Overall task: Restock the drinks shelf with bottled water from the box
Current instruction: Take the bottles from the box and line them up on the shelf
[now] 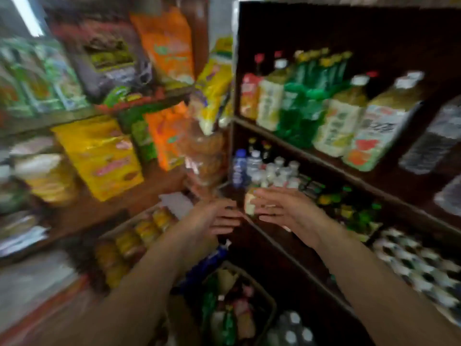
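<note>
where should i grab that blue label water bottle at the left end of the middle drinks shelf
Grip the blue-label bottle around its body below the cap, coming from the open front of the dark shelf. It stands upright at the row's left end, with white-capped bottles crowding its right, so a frontal wrap looks easiest. Blur hides finer detail.

snack shelves point(82, 116) left; drinks shelf point(311, 156) right; box point(239, 308) below between

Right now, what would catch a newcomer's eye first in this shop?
Two bare arms reach forward at centre, the left hand and right hand open near a small bottle at the dark drinks shelf edge. Tall green and yellow drink bottles fill the shelf above; bright orange and yellow snack bags crowd the left.
</note>
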A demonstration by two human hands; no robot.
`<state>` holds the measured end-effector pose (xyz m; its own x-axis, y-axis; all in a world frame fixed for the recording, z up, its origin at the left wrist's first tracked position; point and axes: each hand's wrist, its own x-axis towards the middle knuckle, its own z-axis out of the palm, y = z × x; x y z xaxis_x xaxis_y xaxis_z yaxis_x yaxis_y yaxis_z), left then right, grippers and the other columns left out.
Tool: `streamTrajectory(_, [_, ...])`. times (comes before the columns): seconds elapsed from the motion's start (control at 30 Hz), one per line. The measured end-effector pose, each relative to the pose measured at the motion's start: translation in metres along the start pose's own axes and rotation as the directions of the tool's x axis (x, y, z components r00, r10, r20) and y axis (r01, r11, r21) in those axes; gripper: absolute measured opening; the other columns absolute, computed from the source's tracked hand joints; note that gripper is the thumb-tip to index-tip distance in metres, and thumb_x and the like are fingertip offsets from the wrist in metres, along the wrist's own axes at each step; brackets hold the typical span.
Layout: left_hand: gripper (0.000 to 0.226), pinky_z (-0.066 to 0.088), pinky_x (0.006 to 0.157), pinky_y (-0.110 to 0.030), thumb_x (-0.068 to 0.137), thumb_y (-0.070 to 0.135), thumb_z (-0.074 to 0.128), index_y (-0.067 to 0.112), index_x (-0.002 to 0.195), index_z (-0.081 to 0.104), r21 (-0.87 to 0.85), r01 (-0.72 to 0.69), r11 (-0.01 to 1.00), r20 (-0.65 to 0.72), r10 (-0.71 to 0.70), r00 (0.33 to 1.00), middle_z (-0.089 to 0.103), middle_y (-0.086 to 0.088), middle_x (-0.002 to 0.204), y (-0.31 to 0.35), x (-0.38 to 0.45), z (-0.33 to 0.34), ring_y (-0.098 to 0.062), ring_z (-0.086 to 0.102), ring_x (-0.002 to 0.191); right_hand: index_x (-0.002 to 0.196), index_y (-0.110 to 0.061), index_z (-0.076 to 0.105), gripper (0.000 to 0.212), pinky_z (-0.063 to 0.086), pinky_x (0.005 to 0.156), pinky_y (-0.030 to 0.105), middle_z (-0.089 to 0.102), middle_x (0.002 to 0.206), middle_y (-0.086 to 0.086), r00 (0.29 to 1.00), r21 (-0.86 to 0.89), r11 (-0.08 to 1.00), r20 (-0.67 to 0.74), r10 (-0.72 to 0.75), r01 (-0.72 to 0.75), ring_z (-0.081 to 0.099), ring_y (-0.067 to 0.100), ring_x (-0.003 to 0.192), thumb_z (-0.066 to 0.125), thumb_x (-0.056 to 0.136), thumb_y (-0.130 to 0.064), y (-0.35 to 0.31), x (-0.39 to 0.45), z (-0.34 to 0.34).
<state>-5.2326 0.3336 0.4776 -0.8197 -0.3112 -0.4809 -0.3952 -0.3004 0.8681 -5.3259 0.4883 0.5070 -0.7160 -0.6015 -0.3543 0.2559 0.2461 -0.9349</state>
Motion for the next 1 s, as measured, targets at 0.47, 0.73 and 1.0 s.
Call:
streamTrajectory(0.47, [0.036,0.055,0.072,-0.037,0.097,0.026,0.048,0.004,0.126,0.052,-0.319,0.338,0.886,-0.402,-0.449,0.798,0.066,-0.012,0.103,-0.279,-0.056,-0.319,-0.029,0.066,0.088,0.126,-0.009,0.057,0.039,0.053,0.092,0.036,0.067,0.113,0.01,0.823,-0.31,0.879,0.338,0.457,-0.361,0.065,0.023,0.105,0.063,0.091,-0.024,0.21,0.094,0.327])
streamTrajectory(0.73, [0.03,0.051,0.079,-0.035,0.092,0.024,0.058,0.006,0.115,0.054,-0.4,0.503,0.766,-0.425,-0.642,0.638,0.062,-0.01,0.1,-0.446,0.015,-0.345,-0.024,0.063,0.09,0.126,-0.011,0.055,0.044,0.054,0.087,0.035,0.069,0.11,0.008,0.747,-0.473,0.769,0.291,0.598,-0.431,0.065,0.02,0.101,0.068,0.087,-0.028,0.376,0.164,0.381])
streamTrajectory(1.0, [0.059,0.047,0.095,-0.033,0.082,0.02,0.07,0.004,0.134,0.046,-0.302,0.651,0.697,-0.454,-0.705,0.544,0.054,-0.014,0.132,-0.628,0.117,-0.344,-0.031,0.054,0.12,0.127,-0.01,0.055,0.043,0.048,0.09,0.037,0.062,0.124,0.01,0.621,-0.584,0.628,0.251,0.742,-0.515,0.057,0.025,0.117,0.067,0.089,-0.027,0.57,0.232,0.421])
